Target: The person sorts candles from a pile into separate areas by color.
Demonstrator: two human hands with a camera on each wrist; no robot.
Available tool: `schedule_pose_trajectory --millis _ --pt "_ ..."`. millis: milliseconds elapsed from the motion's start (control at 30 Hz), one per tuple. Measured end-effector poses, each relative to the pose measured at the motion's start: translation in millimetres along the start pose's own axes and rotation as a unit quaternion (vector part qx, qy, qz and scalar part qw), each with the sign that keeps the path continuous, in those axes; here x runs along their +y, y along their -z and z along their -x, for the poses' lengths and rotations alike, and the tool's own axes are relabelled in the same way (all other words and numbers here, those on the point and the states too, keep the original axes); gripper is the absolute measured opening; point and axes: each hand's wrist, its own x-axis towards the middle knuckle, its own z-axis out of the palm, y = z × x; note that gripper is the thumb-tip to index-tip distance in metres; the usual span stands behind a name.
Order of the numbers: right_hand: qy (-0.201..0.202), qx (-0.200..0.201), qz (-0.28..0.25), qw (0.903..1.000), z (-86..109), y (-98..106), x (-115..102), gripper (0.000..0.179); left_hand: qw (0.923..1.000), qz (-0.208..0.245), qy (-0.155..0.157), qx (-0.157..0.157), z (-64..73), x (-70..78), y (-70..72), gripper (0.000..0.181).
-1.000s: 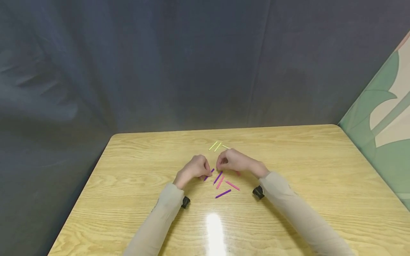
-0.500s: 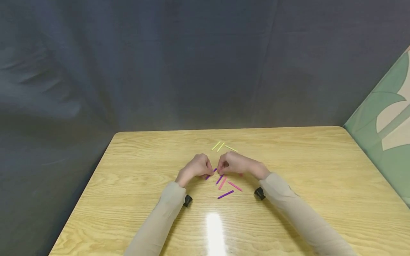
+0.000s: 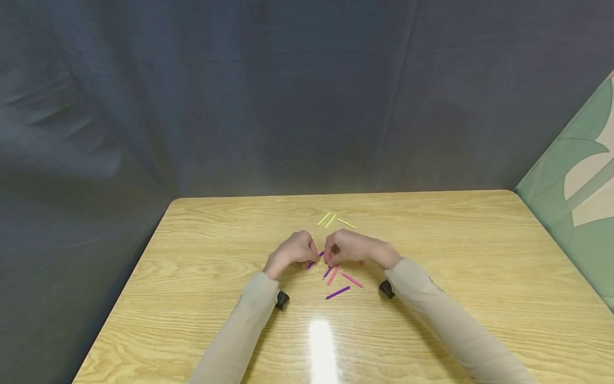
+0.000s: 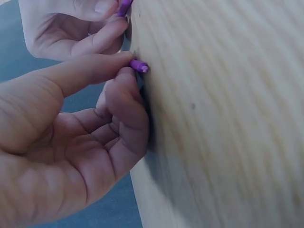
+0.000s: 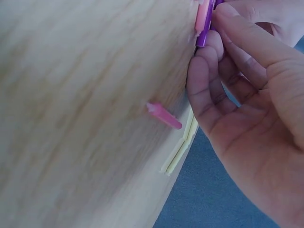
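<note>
My left hand [image 3: 296, 248] is low over the table, thumb and forefinger pinching a thin purple stick [image 4: 138, 66] with a narrow tip, much like a small candle. Just across from it, my right hand [image 3: 352, 248] has its fingertips curled at the upper end of a second purple stick [image 5: 205, 28], gripping it. A pink stick [image 3: 334, 274] lies right alongside that one. Nearer the body are another pink stick [image 3: 352, 280], lying slantwise, and a third purple stick [image 3: 338, 293]. One more pink stick [image 5: 164, 115] is partly hidden under the right wrist in the head view.
Three pale yellow sticks [image 3: 347, 223] lie beyond the hands, two of them side by side. The wooden table [image 3: 216, 224] ends at a dark curtain [image 3: 288, 106] behind. A green-and-cream patterned panel [image 3: 587, 176] stands at the right.
My right hand has come down and nearer, its fingertips now at the purple stick's upper end, uncovering the third yellow stick. The left hand keeps its pinch. The head view has shifted slightly.
</note>
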Motion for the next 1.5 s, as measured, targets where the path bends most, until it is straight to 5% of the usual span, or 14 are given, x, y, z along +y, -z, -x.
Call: schedule_pose_trajectory --millis 933,1233,1500 --pt "0.008 0.004 0.014 0.9999 3.3 -3.8 1.1 0.006 0.9994 0.016 0.026 0.016 -0.6 -10.6 11.0 0.016" --pt "0.047 0.013 0.082 0.9954 5.6 -7.8 -6.8 0.010 0.9988 0.027 0.034 0.023 -1.1 -15.6 14.5 0.019" --pt "0.041 0.022 0.106 0.9933 5.5 -10.4 -3.9 0.014 0.9976 0.054 0.035 0.026 -3.5 -22.7 17.5 0.020"
